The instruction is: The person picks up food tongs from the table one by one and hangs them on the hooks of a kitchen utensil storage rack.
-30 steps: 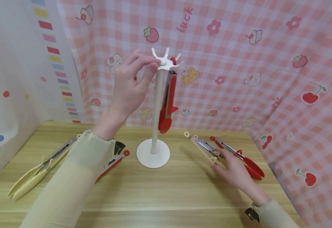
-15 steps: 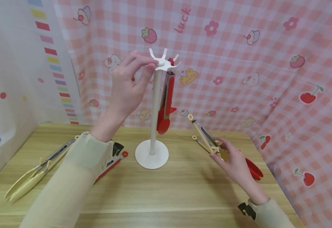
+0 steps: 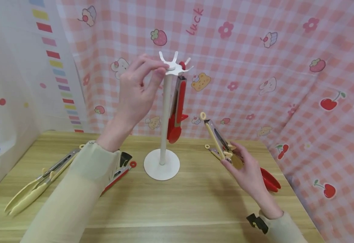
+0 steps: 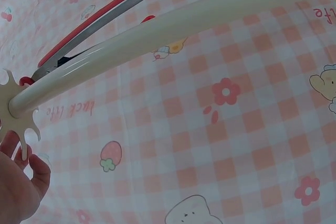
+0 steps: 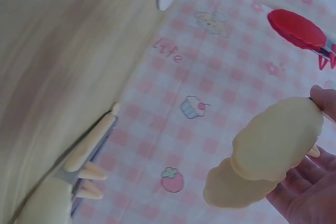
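Observation:
My left hand [image 3: 137, 91] pinches the hooked top of a white utensil stand [image 3: 166, 118] between thumb and fingers; the left wrist view shows the fingers at the hooked disc [image 4: 21, 124]. Red-handled tongs [image 3: 181, 98] hang by their ring from one hook, on the right of the pole. My right hand [image 3: 248, 172] grips pale yellow tongs [image 3: 214, 135], ring end up and tilted left, above the table. Their scalloped heads [image 5: 278, 140] show in the right wrist view. Smaller yellow tongs [image 3: 212, 152] lie beneath, partly hidden by the held pair.
Red tongs [image 3: 269, 180] lie at the right, partly behind my right hand. Large yellow tongs [image 3: 35, 192] lie at the left. Other red-handled tongs [image 3: 120, 177] are partly covered by my left sleeve. A checked curtain [image 3: 240, 50] hangs behind the table.
My right hand has taken hold of the yellow tongs and raised them off the table, their ring end swinging upward. My left hand stays on the stand's top.

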A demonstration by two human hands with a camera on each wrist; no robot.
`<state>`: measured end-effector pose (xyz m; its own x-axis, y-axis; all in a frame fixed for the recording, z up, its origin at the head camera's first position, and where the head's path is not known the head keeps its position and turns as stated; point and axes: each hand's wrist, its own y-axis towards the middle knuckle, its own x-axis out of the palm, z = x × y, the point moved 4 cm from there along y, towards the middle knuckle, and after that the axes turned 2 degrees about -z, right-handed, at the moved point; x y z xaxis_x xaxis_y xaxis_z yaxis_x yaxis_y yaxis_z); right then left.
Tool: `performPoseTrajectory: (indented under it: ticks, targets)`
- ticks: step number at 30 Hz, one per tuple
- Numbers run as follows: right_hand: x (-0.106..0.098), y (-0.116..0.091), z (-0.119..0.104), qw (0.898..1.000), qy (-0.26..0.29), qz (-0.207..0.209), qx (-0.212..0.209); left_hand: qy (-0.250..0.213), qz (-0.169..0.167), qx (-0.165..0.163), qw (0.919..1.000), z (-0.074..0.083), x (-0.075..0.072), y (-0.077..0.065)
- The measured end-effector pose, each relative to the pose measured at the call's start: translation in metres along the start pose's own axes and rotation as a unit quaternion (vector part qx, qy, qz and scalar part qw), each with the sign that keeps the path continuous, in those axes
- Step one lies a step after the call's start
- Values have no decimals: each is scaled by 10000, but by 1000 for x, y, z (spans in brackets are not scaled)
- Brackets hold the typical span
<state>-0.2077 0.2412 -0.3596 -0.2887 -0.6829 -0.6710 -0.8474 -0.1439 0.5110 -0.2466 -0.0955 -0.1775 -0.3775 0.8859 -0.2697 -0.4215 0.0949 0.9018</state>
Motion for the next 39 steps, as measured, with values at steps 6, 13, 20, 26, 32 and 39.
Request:
performPoseTrajectory:
  ticks: [6,13,20,26,32,39]
  targets:
    - [-1,6,-10,9996,193,153,111,9,-4,-24,10000,0,-1,-1]
    - [-1,9,-21,9986,413,335,-8,-69,-22,-44,10000,0,0,-1]
    - [-3,12,-30,9976,496,473,-109,-76,-1,-67,9999,0,1,0]
    - [-5,17,-42,9966,490,640,-191,-94,-16,-152,9998,-1,1,-1]
    - [-7,25,-54,9922,827,825,-443,-91,-16,-125,9999,-1,1,-1]
    - [-7,33,-66,9893,977,905,-596,-41,17,-58,10000,-2,1,0]
